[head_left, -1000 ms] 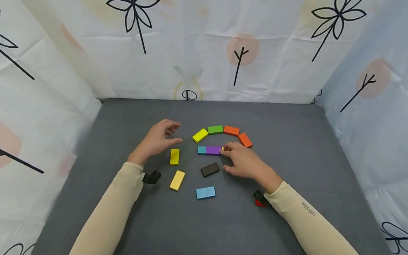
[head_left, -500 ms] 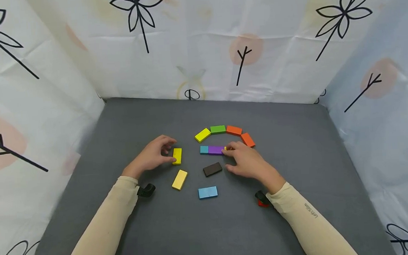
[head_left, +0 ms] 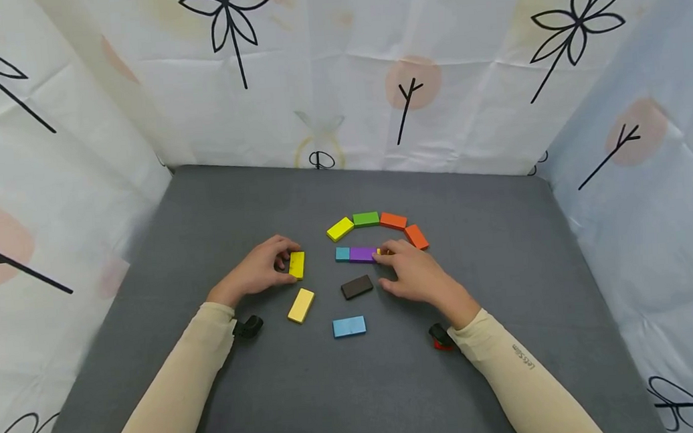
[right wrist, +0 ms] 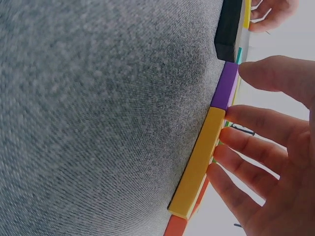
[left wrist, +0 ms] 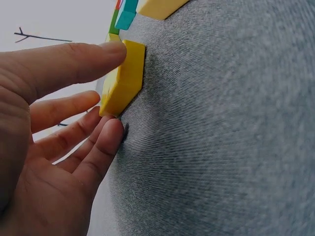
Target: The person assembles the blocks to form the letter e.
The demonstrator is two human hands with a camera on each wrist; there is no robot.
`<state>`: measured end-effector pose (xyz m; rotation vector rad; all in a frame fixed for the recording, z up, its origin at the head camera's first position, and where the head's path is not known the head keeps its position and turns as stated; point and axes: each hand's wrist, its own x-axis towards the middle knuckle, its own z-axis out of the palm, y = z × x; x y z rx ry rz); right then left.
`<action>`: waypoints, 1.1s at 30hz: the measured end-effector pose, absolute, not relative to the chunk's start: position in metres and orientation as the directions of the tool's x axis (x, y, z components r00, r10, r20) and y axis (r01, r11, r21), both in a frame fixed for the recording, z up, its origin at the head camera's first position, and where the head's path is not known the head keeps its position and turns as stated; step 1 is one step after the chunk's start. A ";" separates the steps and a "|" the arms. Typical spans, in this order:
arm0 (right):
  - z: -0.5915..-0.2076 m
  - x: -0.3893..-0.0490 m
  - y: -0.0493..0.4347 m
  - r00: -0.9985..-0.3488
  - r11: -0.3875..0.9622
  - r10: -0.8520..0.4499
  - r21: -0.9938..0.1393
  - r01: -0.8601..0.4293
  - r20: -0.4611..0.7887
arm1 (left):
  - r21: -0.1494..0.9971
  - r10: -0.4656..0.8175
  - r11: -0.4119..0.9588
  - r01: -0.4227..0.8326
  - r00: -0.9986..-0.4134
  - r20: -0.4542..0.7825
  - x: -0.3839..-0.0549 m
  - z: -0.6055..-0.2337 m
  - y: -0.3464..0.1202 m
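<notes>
While yellow block (left wrist: pixel 129 73) sits pinched within left grip (head_left: pixel 257 270), right grip (head_left: pixel 414 273), spread, touches amber block (right wrist: pixel 199 162).

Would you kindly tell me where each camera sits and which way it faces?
Head: on the head, looking forward and down at the gray table; left hand, right hand and both sleeves show.
Left wrist: on that wrist, facing a yellow block; only the left hand shows.
Right wrist: on that wrist, facing a yellow-orange block; the right hand shows, plus part of the left.
Shared: head and left wrist both show that yellow block.
</notes>
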<state>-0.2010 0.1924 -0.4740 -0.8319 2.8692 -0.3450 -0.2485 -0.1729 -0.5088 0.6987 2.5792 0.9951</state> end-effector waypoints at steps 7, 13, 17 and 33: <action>-0.476 -0.201 0.192 -0.840 0.823 -0.538 -0.258 -0.507 -0.066 | 0.679 0.537 0.652 0.339 -0.838 -0.097 -0.248 -0.509 -0.172; -0.476 -0.202 0.193 -0.837 0.819 -0.543 -0.256 -0.513 -0.061 | 0.674 0.527 0.659 0.334 -0.844 -0.097 -0.251 -0.509 -0.170; -0.475 -0.201 0.193 -0.837 0.819 -0.543 -0.258 -0.512 -0.063 | 0.669 0.531 0.660 0.342 -0.842 -0.092 -0.255 -0.505 -0.163; -0.476 -0.200 0.191 -0.846 0.828 -0.529 -0.262 -0.497 -0.069 | 0.657 0.564 0.655 0.373 -0.820 -0.097 -0.275 -0.494 -0.123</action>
